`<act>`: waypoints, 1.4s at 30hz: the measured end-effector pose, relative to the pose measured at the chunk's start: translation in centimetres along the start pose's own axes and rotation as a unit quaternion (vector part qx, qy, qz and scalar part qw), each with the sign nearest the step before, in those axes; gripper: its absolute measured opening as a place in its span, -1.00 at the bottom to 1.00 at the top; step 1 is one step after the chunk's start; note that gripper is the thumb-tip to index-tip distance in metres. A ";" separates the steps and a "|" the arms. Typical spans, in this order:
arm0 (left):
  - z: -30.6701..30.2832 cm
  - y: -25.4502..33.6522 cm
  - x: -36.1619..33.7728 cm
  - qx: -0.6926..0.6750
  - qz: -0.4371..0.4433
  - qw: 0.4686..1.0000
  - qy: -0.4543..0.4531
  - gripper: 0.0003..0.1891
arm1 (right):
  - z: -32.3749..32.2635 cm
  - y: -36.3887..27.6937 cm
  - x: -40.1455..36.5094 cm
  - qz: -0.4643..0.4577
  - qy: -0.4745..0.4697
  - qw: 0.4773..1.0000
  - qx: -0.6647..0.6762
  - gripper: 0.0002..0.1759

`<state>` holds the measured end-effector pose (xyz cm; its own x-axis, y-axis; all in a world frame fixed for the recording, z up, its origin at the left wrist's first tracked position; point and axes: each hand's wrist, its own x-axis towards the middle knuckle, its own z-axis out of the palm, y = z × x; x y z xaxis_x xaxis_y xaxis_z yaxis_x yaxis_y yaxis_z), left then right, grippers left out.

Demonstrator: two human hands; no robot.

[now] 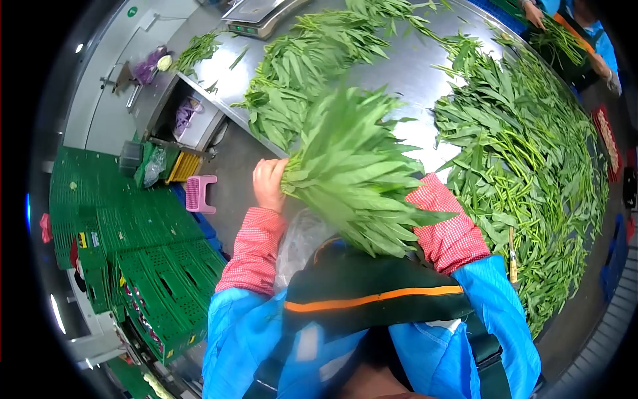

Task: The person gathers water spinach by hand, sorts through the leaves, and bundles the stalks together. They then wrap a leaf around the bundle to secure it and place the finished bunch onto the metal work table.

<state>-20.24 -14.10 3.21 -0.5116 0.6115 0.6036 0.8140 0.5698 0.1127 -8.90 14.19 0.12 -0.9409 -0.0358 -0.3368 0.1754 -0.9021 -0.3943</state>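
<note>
Bunch (362, 159): at the near edge of the surface (415, 73), in front of you
Left hand (269, 184): your fingers grasp its stem end
Right hand: probably behind the leaves; finger state can't be told
Handling: light, floppy, easily bruised
Hold: gather the firmer stems, spare the leaves

Worn: glossy blue jacket (498, 312), creased. Dark green apron (382, 272) over it; one orange stripe (372, 300) across the apron. Both sides of the apron: forearm covers (251, 246) in fine red-and-white check, gathered. Below the apron, toward the right: dark strap (480, 342) with black buckle (488, 360).
</note>
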 end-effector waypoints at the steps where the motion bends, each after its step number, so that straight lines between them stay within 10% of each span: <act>1: 0.0 -0.1 0.2 -0.003 -0.002 1.000 0.006 -0.64 | 0.0 -0.1 0.1 -0.004 -0.003 1.000 0.001 -0.50; 42: -0.5 0.6 -0.2 -0.044 -0.041 0.998 0.036 -0.62 | -1.7 0.0 1.6 -0.095 -0.218 0.971 0.004 -0.53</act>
<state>-19.54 -14.17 3.49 -0.5594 0.5220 0.6438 0.7928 0.5637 0.2319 -9.91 14.87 -1.92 -0.9896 -0.0449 0.1367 -0.0148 -0.9131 -0.4074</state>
